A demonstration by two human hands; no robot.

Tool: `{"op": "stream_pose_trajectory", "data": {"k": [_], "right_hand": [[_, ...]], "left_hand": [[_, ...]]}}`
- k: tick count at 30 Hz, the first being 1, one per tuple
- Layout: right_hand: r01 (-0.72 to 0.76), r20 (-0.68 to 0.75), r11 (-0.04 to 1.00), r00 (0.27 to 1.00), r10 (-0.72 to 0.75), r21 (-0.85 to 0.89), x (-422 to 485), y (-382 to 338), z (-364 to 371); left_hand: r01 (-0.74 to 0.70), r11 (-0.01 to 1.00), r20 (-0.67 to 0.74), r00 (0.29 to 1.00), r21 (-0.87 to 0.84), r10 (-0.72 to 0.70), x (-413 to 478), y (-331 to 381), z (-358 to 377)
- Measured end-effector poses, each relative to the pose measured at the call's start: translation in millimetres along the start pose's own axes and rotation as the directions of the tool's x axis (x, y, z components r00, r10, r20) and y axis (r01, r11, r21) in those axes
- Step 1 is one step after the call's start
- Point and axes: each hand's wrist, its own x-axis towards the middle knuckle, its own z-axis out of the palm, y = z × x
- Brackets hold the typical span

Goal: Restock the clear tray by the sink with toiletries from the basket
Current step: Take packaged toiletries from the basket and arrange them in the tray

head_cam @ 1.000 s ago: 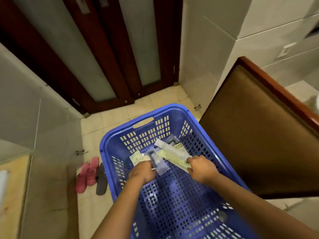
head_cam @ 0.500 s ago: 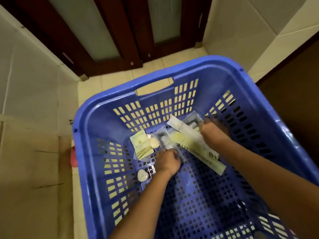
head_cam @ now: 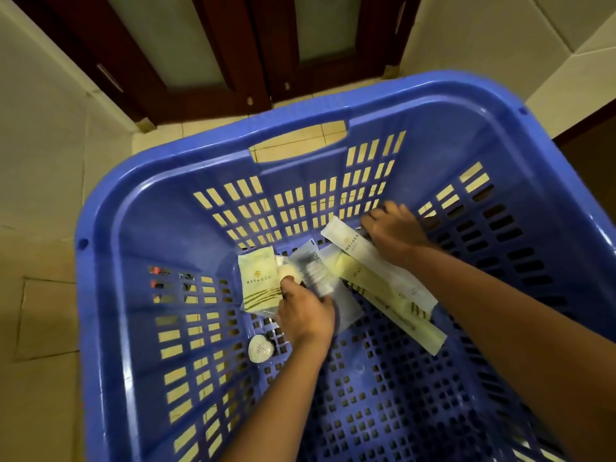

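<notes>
Flat paper sachets (head_cam: 256,281) and a clear packet (head_cam: 313,271) lie mid-frame on the slotted floor of the blue plastic basket (head_cam: 100,295). The left hand (head_cam: 306,315) curls round the blurred clear packet; the right hand (head_cam: 396,233), above right, covers the end of a long sachet (head_cam: 350,240), grip hidden

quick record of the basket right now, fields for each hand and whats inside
container: blue basket
left hand: grips a clear packet
right hand: at the far end of the long packets, by the far wall; grip too blurred to tell
loose items: square sachet, small heart-shaped piece
</notes>
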Motion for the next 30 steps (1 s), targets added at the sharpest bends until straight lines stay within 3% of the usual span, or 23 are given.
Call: {"op": "stream_pose_trajectory", "data": {"k": [5,10,14,18,20,21,23,25,26,28,30], "right_hand": [[-0.051,0.088,0.996,0.994,0.058,-0.074,-2,-5,-6],[-0.054,0.287,0.980,0.952,0.108,-0.190,-18,-8,-14],[-0.193,0.248,0.981,0.949,0.192,-0.023,-37,-12,-18],[-0.296,0.052,0.907,0.954,0.294,0.299,-64,-19,-31],[-0.353,0.105,0.747,0.927,0.359,0.563,-81,-24,-40],[-0.403,0.192,0.602,0.903,0.385,0.690,-89,-26,-44],[-0.477,0.375,0.227,0.847,0.377,0.849,-105,-32,-53],[-0.508,0.532,-0.161,0.789,0.306,0.846,-120,-37,-55],[-0.521,0.595,-0.303,0.762,0.257,0.798,-127,-40,-55],[-0.535,0.664,-0.445,0.719,0.207,0.718,-140,-47,-52],[-0.546,0.694,-0.482,0.691,0.203,0.685,-152,-53,-54]], "left_hand": [[0.009,0.997,0.012,1.000,-0.078,-0.008,-1,5,5],[0.030,0.995,0.048,0.999,-0.092,-0.026,-7,3,5],[0.067,0.983,0.021,0.998,-0.170,-0.064,-21,3,-4],[0.162,0.904,0.083,0.987,-0.396,-0.140,-40,7,-16],[0.254,0.786,0.161,0.967,-0.563,-0.198,-49,8,-22],[0.296,0.714,0.200,0.955,-0.634,-0.218,-53,9,-25],[0.343,0.584,0.253,0.939,-0.736,-0.232,-63,12,-34],[0.335,0.511,0.267,0.942,-0.792,-0.204,-73,13,-41],[0.330,0.486,0.279,0.944,-0.809,-0.175,-78,13,-44],[0.308,0.485,0.292,0.950,-0.819,-0.110,-91,10,-51],[0.274,0.516,0.294,0.955,-0.812,-0.044,-105,7,-57]]}}
